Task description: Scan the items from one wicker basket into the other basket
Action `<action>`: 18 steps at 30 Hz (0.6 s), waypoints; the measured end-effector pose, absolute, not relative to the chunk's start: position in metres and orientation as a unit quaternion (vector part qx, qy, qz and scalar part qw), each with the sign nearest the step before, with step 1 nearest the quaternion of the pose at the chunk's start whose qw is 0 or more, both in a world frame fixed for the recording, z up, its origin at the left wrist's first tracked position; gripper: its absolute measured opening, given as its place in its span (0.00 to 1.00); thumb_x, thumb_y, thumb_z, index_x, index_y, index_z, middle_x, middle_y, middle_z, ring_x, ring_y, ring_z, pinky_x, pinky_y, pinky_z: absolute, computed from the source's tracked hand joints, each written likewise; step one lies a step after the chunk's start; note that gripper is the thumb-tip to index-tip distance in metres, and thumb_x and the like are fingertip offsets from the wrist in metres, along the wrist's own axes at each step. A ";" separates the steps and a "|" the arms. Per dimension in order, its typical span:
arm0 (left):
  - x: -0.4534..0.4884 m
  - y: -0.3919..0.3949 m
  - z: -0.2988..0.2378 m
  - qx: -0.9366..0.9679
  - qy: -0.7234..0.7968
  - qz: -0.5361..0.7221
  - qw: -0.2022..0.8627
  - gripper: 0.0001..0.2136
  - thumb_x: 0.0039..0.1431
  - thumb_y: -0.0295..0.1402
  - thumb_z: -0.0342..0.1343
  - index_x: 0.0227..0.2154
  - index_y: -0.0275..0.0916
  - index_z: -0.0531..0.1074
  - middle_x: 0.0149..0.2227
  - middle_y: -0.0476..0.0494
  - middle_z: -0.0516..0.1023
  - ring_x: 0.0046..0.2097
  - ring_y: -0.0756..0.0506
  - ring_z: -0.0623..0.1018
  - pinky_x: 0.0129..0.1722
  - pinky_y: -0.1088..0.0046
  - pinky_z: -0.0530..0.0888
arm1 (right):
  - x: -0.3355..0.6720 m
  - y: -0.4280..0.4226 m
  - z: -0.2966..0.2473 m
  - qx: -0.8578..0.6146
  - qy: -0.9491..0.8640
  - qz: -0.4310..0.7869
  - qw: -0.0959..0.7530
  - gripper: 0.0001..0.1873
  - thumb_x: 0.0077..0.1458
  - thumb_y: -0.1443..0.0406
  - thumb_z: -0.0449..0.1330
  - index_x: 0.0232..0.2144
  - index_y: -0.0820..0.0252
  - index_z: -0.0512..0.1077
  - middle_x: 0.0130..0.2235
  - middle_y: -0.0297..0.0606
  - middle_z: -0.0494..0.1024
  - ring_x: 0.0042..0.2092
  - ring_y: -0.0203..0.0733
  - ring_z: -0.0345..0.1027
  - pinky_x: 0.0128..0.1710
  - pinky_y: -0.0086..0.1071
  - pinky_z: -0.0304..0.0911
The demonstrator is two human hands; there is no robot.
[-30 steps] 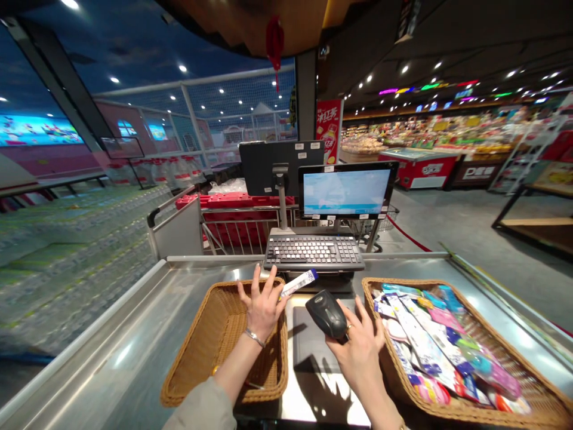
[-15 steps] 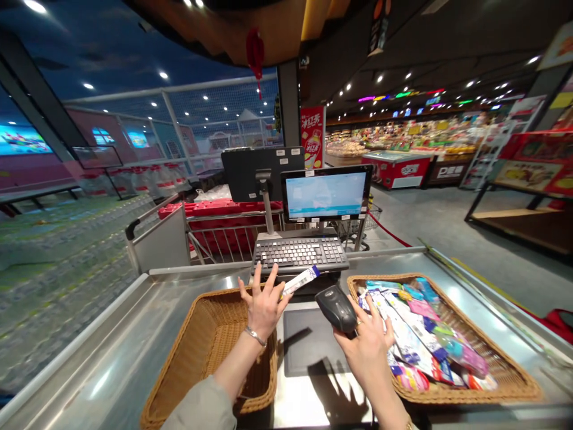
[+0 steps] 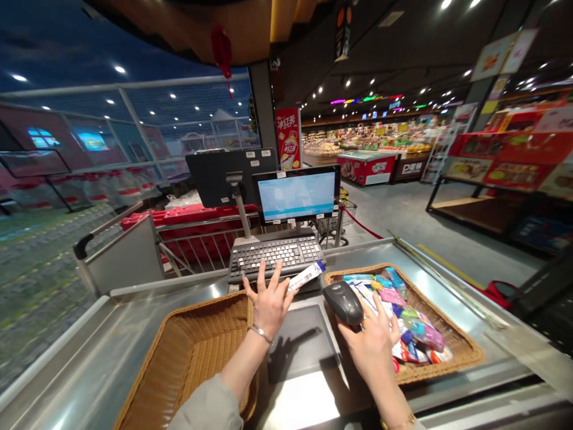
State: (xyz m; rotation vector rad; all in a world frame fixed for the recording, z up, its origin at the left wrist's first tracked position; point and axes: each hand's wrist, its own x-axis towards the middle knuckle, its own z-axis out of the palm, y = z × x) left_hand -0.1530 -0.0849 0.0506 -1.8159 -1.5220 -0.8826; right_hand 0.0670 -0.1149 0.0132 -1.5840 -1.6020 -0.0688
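My left hand (image 3: 268, 301) pinches a long white packet with a blue end (image 3: 307, 275) between thumb and forefinger, its other fingers spread, just in front of the keyboard (image 3: 275, 257). My right hand (image 3: 373, 343) grips a black barcode scanner (image 3: 344, 301), whose head points toward the packet. Both hands hover over the dark scan plate (image 3: 304, 340) set in the steel checkout counter (image 3: 89, 364).
A wicker basket (image 3: 188, 358) sits left of the plate. Another wicker basket (image 3: 461, 346) on the right holds several colourful packets (image 3: 403, 310). A lit screen (image 3: 296, 194) and a second monitor (image 3: 219, 176) stand behind the keyboard. Red carts (image 3: 192, 230) are beyond the counter.
The view has turned right, so the counter and baskets sit further left. Both hands keep their grips, packet and scanner staying close together above the plate.
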 end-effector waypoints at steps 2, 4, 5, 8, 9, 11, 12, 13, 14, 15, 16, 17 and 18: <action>-0.143 -0.082 0.050 -0.689 -0.574 -0.333 0.289 0.10 0.58 0.45 0.56 0.38 0.48 0.76 0.60 0.49 0.68 0.67 0.32 0.53 0.62 0.38 0.32 | 0.074 -0.113 0.013 -0.638 -0.631 -0.032 0.439 0.23 0.52 0.50 0.56 0.45 0.56 0.74 0.51 0.44 0.75 0.63 0.55 0.52 0.61 0.55 0.35; -0.132 -0.078 0.050 -0.693 -0.574 -0.336 0.279 0.10 0.58 0.44 0.55 0.37 0.48 0.77 0.60 0.49 0.67 0.67 0.31 0.53 0.61 0.37 0.32 | 0.081 -0.111 0.015 -0.644 -0.618 -0.038 0.449 0.23 0.52 0.49 0.56 0.44 0.55 0.75 0.50 0.42 0.76 0.62 0.55 0.53 0.61 0.55 0.34; -0.126 -0.076 0.049 -0.694 -0.573 -0.339 0.273 0.10 0.59 0.44 0.55 0.37 0.48 0.76 0.60 0.49 0.67 0.67 0.31 0.53 0.61 0.37 0.32 | 0.084 -0.111 0.016 -0.649 -0.610 -0.042 0.453 0.22 0.51 0.48 0.56 0.42 0.54 0.76 0.49 0.42 0.76 0.61 0.55 0.54 0.61 0.55 0.34; -0.110 -0.070 0.047 -0.697 -0.574 -0.347 0.255 0.11 0.59 0.45 0.54 0.38 0.48 0.76 0.61 0.49 0.67 0.67 0.32 0.52 0.61 0.37 0.31 | 0.094 -0.109 0.018 -0.672 -0.588 -0.044 0.448 0.22 0.51 0.48 0.55 0.39 0.54 0.77 0.49 0.43 0.76 0.61 0.55 0.55 0.60 0.55 0.36; -0.105 -0.068 0.046 -0.698 -0.573 -0.350 0.249 0.11 0.59 0.45 0.54 0.39 0.48 0.76 0.61 0.49 0.66 0.67 0.32 0.52 0.61 0.37 0.31 | 0.098 -0.109 0.018 -0.678 -0.585 -0.042 0.444 0.22 0.51 0.47 0.55 0.39 0.54 0.76 0.49 0.43 0.76 0.61 0.56 0.54 0.60 0.56 0.36; -0.094 -0.064 0.044 -0.699 -0.571 -0.358 0.238 0.11 0.59 0.44 0.54 0.39 0.48 0.76 0.61 0.48 0.66 0.67 0.32 0.52 0.61 0.36 0.31 | 0.106 -0.108 0.016 -0.687 -0.581 -0.040 0.434 0.23 0.52 0.48 0.53 0.39 0.55 0.76 0.49 0.43 0.76 0.61 0.56 0.53 0.60 0.56 0.36; -0.089 -0.062 0.043 -0.699 -0.570 -0.363 0.234 0.11 0.59 0.44 0.54 0.38 0.48 0.77 0.61 0.48 0.65 0.67 0.32 0.52 0.61 0.36 0.31 | 0.111 -0.108 0.015 -0.692 -0.577 -0.043 0.432 0.23 0.52 0.48 0.53 0.39 0.56 0.76 0.49 0.44 0.76 0.62 0.56 0.52 0.60 0.56 0.36; -0.084 -0.061 0.043 -0.699 -0.569 -0.367 0.230 0.10 0.60 0.43 0.54 0.38 0.48 0.77 0.61 0.48 0.65 0.67 0.31 0.51 0.61 0.36 0.31 | 0.115 -0.107 0.014 -0.696 -0.573 -0.047 0.431 0.23 0.52 0.49 0.53 0.39 0.57 0.76 0.49 0.44 0.76 0.62 0.55 0.52 0.60 0.56 0.36; -0.079 -0.059 0.042 -0.699 -0.570 -0.369 0.226 0.10 0.60 0.43 0.54 0.39 0.48 0.77 0.62 0.47 0.65 0.67 0.31 0.51 0.61 0.36 0.31 | 0.120 -0.107 0.013 -0.699 -0.569 -0.051 0.431 0.23 0.52 0.50 0.53 0.40 0.57 0.75 0.50 0.45 0.76 0.62 0.55 0.52 0.60 0.55 0.37; -0.074 -0.058 0.041 -0.700 -0.570 -0.369 0.221 0.10 0.59 0.42 0.54 0.39 0.48 0.77 0.62 0.47 0.65 0.67 0.31 0.51 0.61 0.36 0.31 | 0.125 -0.106 0.011 -0.701 -0.566 -0.054 0.431 0.23 0.52 0.50 0.53 0.42 0.57 0.75 0.50 0.45 0.76 0.63 0.54 0.52 0.60 0.54 0.37; -0.069 -0.056 0.040 -0.701 -0.571 -0.368 0.217 0.10 0.59 0.42 0.54 0.39 0.48 0.76 0.62 0.46 0.65 0.67 0.31 0.51 0.61 0.36 0.31 | 0.129 -0.106 0.010 -0.703 -0.562 -0.056 0.432 0.23 0.51 0.51 0.53 0.42 0.57 0.74 0.50 0.44 0.76 0.63 0.54 0.52 0.60 0.54 0.36; -0.064 -0.054 0.039 -0.704 -0.571 -0.365 0.212 0.09 0.59 0.42 0.54 0.39 0.48 0.76 0.62 0.46 0.64 0.67 0.31 0.51 0.60 0.35 0.31 | 0.134 -0.105 0.009 -0.707 -0.557 -0.057 0.433 0.23 0.51 0.51 0.54 0.43 0.57 0.74 0.50 0.44 0.76 0.62 0.54 0.52 0.60 0.54 0.36; -0.060 -0.052 0.038 -0.707 -0.572 -0.361 0.207 0.09 0.59 0.41 0.55 0.39 0.48 0.76 0.63 0.46 0.63 0.67 0.31 0.51 0.60 0.35 0.31 | 0.138 -0.104 0.008 -0.711 -0.551 -0.058 0.433 0.23 0.51 0.51 0.54 0.42 0.57 0.75 0.49 0.44 0.76 0.62 0.54 0.52 0.60 0.54 0.36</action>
